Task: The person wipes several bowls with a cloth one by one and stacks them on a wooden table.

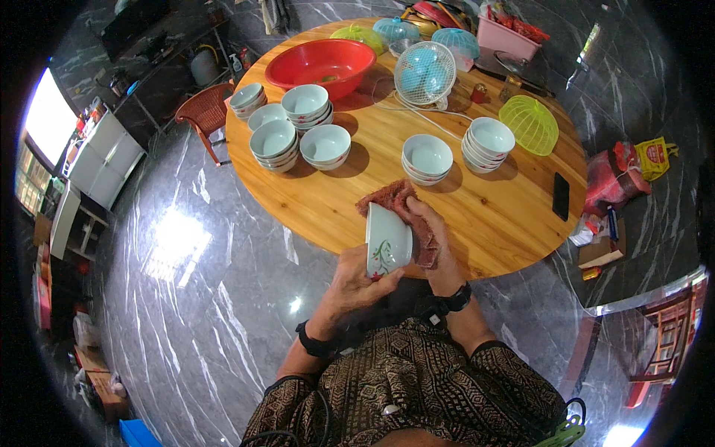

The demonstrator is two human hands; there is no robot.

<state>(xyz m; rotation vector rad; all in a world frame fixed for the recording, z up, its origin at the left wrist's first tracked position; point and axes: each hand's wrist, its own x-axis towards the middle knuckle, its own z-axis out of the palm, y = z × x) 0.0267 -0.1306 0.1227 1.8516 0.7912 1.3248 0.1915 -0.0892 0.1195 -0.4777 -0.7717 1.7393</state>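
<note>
My left hand (354, 282) grips a white bowl (386, 237) with a green and red floral pattern, tilted on its side just off the table's near edge. A reddish-brown cloth (399, 198) lies in my right hand (435, 232), pressed against the bowl's rim and outer side. Beyond my hands, a stack of bowls (427, 157) stands on the round wooden table (368, 151), with a taller bowl stack (487, 144) to its right. Several more stacks stand at the left, among them one nearest the front (325, 146) and a taller one (305, 106) behind it.
Behind the left stacks sits a large red basin (321, 64). A white fan (425, 75) with a cord, a yellow-green mesh cover (529, 124) and a black phone (561, 196) are on the table. A brown chair (204, 117) stands at its left, and a pink bin (508, 38) at the back.
</note>
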